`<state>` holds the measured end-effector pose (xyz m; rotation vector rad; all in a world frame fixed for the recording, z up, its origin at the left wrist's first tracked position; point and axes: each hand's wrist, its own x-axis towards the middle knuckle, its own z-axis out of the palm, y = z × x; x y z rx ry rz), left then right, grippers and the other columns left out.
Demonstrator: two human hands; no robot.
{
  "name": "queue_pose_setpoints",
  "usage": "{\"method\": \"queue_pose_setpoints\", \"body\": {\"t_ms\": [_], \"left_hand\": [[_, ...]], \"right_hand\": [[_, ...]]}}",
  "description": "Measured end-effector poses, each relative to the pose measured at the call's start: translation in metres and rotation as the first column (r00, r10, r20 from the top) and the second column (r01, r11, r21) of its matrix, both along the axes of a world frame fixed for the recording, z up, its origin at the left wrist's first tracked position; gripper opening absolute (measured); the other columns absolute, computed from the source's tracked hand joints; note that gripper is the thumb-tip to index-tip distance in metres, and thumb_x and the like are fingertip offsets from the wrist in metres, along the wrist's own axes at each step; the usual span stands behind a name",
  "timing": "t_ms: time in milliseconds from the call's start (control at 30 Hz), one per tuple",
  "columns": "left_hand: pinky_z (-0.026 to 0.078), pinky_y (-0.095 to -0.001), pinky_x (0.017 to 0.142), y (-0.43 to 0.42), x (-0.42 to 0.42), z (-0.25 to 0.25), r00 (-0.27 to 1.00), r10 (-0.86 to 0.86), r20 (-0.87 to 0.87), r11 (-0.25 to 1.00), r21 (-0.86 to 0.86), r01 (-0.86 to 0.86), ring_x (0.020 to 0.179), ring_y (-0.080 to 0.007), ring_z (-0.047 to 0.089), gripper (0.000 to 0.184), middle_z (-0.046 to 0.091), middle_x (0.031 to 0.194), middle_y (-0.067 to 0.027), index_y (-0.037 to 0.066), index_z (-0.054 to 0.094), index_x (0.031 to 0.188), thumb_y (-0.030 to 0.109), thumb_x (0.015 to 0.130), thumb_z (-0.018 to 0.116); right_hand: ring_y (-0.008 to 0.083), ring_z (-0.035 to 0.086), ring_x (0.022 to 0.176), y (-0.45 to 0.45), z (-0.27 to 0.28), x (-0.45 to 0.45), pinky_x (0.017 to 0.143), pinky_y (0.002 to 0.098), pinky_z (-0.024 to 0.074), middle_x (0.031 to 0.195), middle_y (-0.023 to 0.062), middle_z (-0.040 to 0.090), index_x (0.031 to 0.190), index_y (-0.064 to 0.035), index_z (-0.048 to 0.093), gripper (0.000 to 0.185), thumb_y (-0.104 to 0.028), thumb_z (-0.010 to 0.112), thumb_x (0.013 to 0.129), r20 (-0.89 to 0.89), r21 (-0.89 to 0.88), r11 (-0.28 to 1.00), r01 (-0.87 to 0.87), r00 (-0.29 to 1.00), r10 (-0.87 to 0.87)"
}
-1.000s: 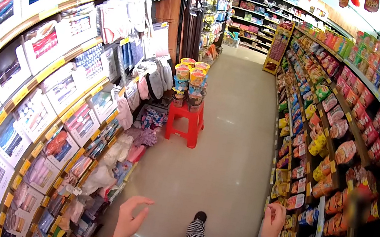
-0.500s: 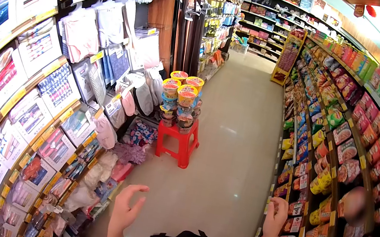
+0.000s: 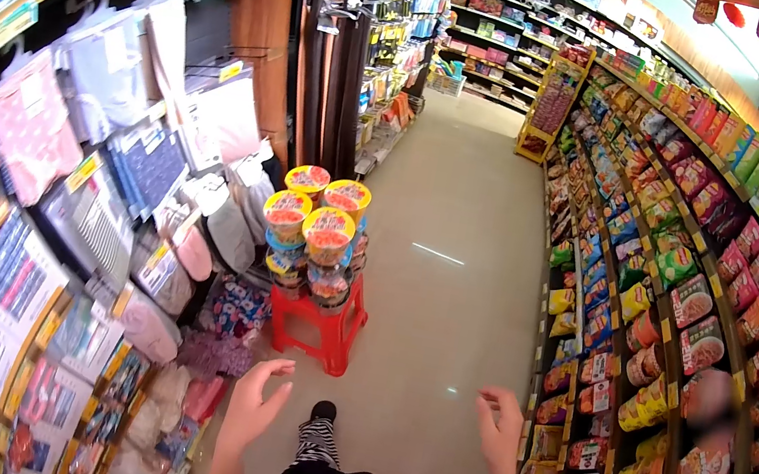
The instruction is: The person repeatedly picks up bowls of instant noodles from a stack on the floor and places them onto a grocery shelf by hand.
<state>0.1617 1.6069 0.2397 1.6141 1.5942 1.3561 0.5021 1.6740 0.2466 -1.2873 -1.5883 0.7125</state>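
My left hand (image 3: 254, 404) is raised in front of me over the aisle floor, thumb and fingers apart, holding nothing. Just ahead of it stands a red plastic stool (image 3: 317, 321), stacked with several yellow-lidded tubs (image 3: 329, 235) that look like instant noodles. On the other side, my right hand (image 3: 498, 429) hangs in the air with its fingers apart and nothing in it. Nearest to that hand are the snack shelves (image 3: 570, 453) along the right. Neither hand touches anything.
Shelves of boxed towels (image 3: 12, 274) and hanging clothes (image 3: 109, 73) line the left. Packaged snacks (image 3: 645, 401) fill the right side. A yellow display rack (image 3: 553, 105) stands further down the tiled aisle (image 3: 469, 192), before dark shelves (image 3: 507, 31) at the back.
I have moved forward along the aisle, so the stool and tubs appear nearer and further left. One striped trouser leg and a dark shoe now show below. Both hands stay raised.
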Motion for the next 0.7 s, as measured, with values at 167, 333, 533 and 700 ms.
{"method": "queue_pose_setpoints", "body": {"t_ms": [167,333,533,700], "left_hand": [[0.042,-0.0294,0.092,0.137,-0.058,-0.044,0.924,-0.039,0.379,0.975,-0.189,0.119,0.103,-0.0178,0.058,0.031,0.062,0.109,-0.0095,-0.001,0.056,0.116,0.009,0.087,0.058],[0.043,-0.0302,0.09,0.241,-0.11,-0.097,0.74,0.275,0.613,0.819,-0.553,0.154,0.112,-0.018,0.054,0.044,0.055,0.126,-0.0082,0.006,0.049,0.131,0.028,0.093,0.05],[0.031,-0.0383,0.103,0.329,-0.148,-0.127,0.765,0.252,0.593,0.758,-0.612,0.225,0.133,-0.0256,0.031,0.08,0.023,0.149,-0.0181,0.009,0.013,0.148,0.032,0.086,0.059],[0.025,-0.0514,0.101,0.361,-0.142,-0.125,0.771,0.191,0.607,0.718,-0.622,0.311,0.13,-0.0234,0.033,0.073,0.033,0.145,-0.005,0.026,0.017,0.147,0.027,0.086,0.057]], "right_hand": [[0.0164,0.057,0.099,0.145,-0.034,-0.106,0.087,0.0307,0.0443,0.104,0.0079,0.062,0.11,-0.0006,0.058,0.026,-0.016,0.055,0.09,-0.34,-0.258,0.897,-0.359,0.903,0.264],[0.022,0.05,0.116,0.267,-0.105,-0.215,0.098,0.0336,0.0394,0.127,0.0161,0.052,0.135,-0.0002,0.038,0.053,-0.023,0.056,0.09,-0.295,-0.461,0.79,-0.405,0.909,0.294],[0.0243,0.035,0.131,0.343,-0.187,-0.28,0.108,0.037,0.0286,0.142,0.0192,0.036,0.144,-0.0007,0.02,0.072,-0.028,0.058,0.09,-0.418,-0.416,0.863,-0.286,0.903,0.098],[0.0228,0.034,0.132,0.354,-0.191,-0.283,0.109,0.0355,0.0278,0.144,0.0153,0.033,0.145,-0.0009,0.016,0.072,-0.023,0.058,0.092,-0.633,-0.397,0.744,-0.538,0.747,0.203]]}}
